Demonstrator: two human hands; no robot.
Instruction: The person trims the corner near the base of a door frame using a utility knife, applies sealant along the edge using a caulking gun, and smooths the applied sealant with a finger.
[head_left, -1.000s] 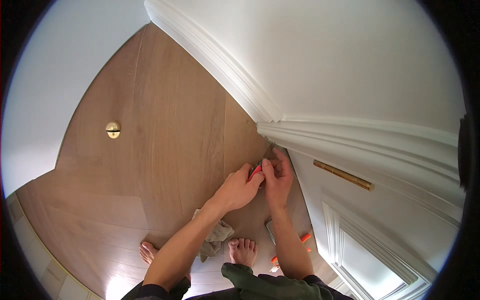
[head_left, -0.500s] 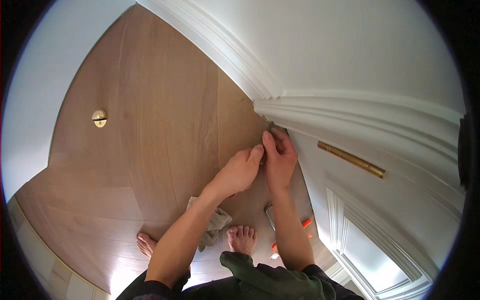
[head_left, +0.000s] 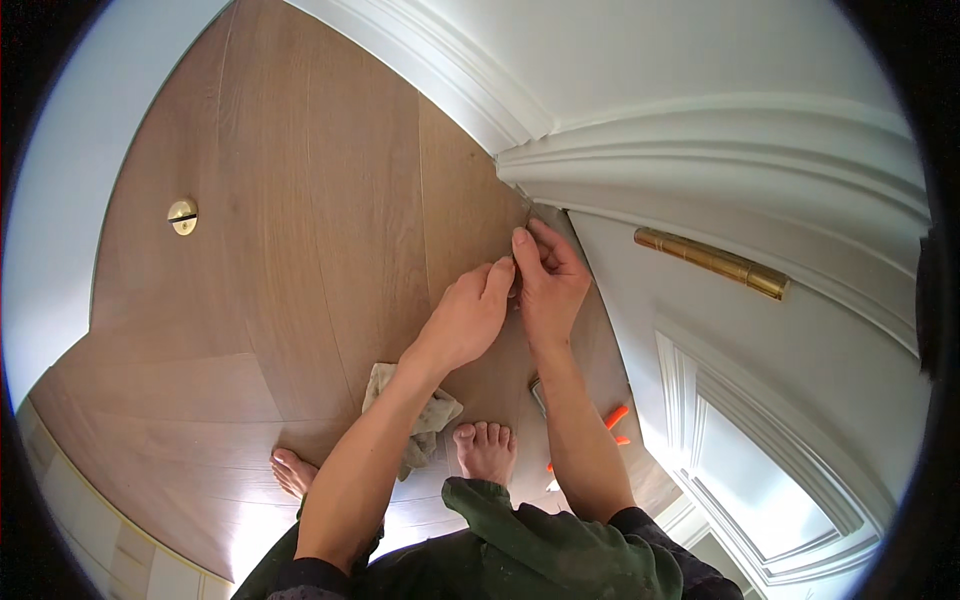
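Note:
My left hand [head_left: 465,317] is closed, its thumb and curled fingers round something mostly hidden, with only a speck of red at the thumb tip. Just beside it, my right hand [head_left: 553,295] pinches, thumb against fingers. A thin, dark sliver shows past its fingertips, too small to name. Both hands are close together above the wooden floor [head_left: 300,200], near the foot of the white door frame [head_left: 700,150]. To their right, a brass hinge [head_left: 712,263] sits on the edge of the white panelled door [head_left: 640,320].
A crumpled beige cloth [head_left: 428,418] lies on the floor beside my bare foot [head_left: 487,453]. An orange-handled tool [head_left: 617,417] lies partly hidden behind my right forearm. A round brass floor piece [head_left: 183,217] with a dark slot stands at the left. A white wall [head_left: 110,110] borders the floor.
The view has shifted slightly, so the hinge and door frame sit higher. Both hands keep their closed grips near the frame's foot. Less of the grey piece shows beyond the right fingertips.

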